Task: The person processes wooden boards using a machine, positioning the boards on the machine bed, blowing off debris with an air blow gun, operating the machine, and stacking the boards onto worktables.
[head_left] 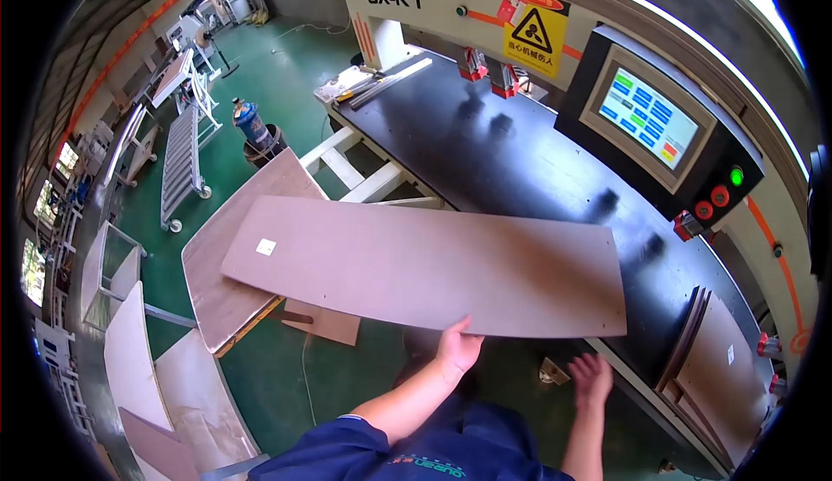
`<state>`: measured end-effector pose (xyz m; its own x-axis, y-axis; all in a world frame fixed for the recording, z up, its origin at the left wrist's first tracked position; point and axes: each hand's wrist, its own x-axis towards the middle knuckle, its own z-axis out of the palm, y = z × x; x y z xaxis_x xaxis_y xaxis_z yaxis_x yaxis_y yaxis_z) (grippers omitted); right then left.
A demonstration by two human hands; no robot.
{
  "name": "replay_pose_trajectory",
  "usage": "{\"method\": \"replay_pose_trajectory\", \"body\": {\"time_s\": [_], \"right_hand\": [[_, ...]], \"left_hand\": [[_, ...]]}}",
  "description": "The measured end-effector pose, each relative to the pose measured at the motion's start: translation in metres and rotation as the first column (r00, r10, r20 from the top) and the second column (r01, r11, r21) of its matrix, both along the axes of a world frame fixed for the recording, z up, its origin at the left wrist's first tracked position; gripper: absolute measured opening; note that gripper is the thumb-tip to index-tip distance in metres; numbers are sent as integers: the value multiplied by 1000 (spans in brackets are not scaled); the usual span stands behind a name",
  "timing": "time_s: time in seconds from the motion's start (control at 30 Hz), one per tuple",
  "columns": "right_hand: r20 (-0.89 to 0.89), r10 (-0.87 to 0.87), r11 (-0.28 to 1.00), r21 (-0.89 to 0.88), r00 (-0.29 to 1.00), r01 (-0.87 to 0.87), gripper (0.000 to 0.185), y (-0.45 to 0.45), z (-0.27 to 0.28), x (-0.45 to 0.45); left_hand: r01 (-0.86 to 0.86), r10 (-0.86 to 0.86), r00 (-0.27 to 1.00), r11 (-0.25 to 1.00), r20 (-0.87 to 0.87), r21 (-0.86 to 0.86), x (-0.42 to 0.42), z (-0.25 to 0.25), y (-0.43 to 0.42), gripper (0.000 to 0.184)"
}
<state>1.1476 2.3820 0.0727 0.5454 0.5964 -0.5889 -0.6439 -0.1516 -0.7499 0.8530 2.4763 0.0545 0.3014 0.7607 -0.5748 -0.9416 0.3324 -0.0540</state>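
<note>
A long brown board with one slightly curved long edge and a small white label lies across the middle of the view. Its right part is over the black machine table, its left end over another panel. My left hand grips the near long edge, thumb on top and the other fingers hidden underneath. Just below the board's right end, my right hand is apart from it, fingers loosely spread and holding nothing.
The machine's black table runs diagonally under a beam with red-tipped heads and a lit control screen. Several brown boards are stacked at the right. A panel rests at the left; a roller conveyor stands beyond.
</note>
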Motion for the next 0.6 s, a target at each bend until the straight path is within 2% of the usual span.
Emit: {"method": "replay_pose_trajectory", "body": {"time_s": [0.03, 0.07, 0.1, 0.17, 0.2, 0.23, 0.27, 0.3, 0.33, 0.37, 0.4, 0.43, 0.47, 0.5, 0.53, 0.57, 0.6], "right_hand": [[-13, 153, 988, 23, 988, -152, 52, 16, 16, -33], [12, 260, 962, 87, 966, -260, 56, 39, 22, -58], [89, 341, 928, 125, 936, -351, 61, 65, 21, -77], [246, 427, 897, 8, 870, -443, 67, 117, 30, -99], [300, 464, 881, -60, 834, -468, 68, 139, 29, -105], [351, 496, 866, -132, 794, -483, 70, 156, 24, -108], [400, 472, 864, -32, 786, -502, 73, 172, 6, -110], [457, 449, 875, -53, 768, -480, 72, 188, 8, -120], [510, 435, 884, -84, 742, -460, 71, 204, 14, -132], [561, 423, 891, -112, 712, -441, 70, 219, 17, -141], [504, 390, 913, -105, 770, -394, 75, 238, 3, -147], [623, 413, 903, -182, 665, -390, 79, 263, -13, -149], [717, 437, 891, -261, 543, -372, 84, 286, -30, -148], [787, 463, 877, -340, 409, -339, 88, 304, -41, -151], [819, 473, 867, -366, 325, -339, 90, 320, -43, -158], [845, 481, 855, -392, 235, -339, 91, 341, -40, -167], [862, 486, 842, -419, 143, -339, 93, 363, -38, -175]], "left_hand": [[17, -15, 997, 1000, 77, -21, -2, -10, 4, 34], [90, -85, 995, 991, -55, 101, -4, 6, 8, 35], [192, -185, 980, 976, -73, 106, -10, 4, 11, 36], [387, -374, 920, 915, -113, 119, -24, -1, 21, 38], [484, -456, 869, 864, -192, 138, -31, 16, 28, 41], [647, -596, 749, 752, -290, 125, -42, 16, 38, 40], [799, -675, 575, 585, -463, 141, -57, 25, 53, 38], [912, -693, 377, 394, -614, 115, -76, 37, 62, 37], [878, -545, 426, 442, -723, 184, -99, 48, 68, 33], [836, -379, 405, 522, -832, 169, -130, 68, 77, 28], [703, -223, 489, 673, -843, 230, -171, 76, 84, 26], [611, -114, 311, 784, -943, 107, -220, 75, 93, 28], [405, -80, 82, 913, -993, -40, -270, 88, 98, 29], [220, -43, -227, 971, -973, -94, -336, 69, 97, 40], [23, -60, -516, 996, -855, -83, -403, 45, 85, 51], [-202, -365, -777, 916, -513, -346, -453, 53, 70, 63], [-370, -527, -817, 789, -233, -490, -480, 74, 56, 72]]}}
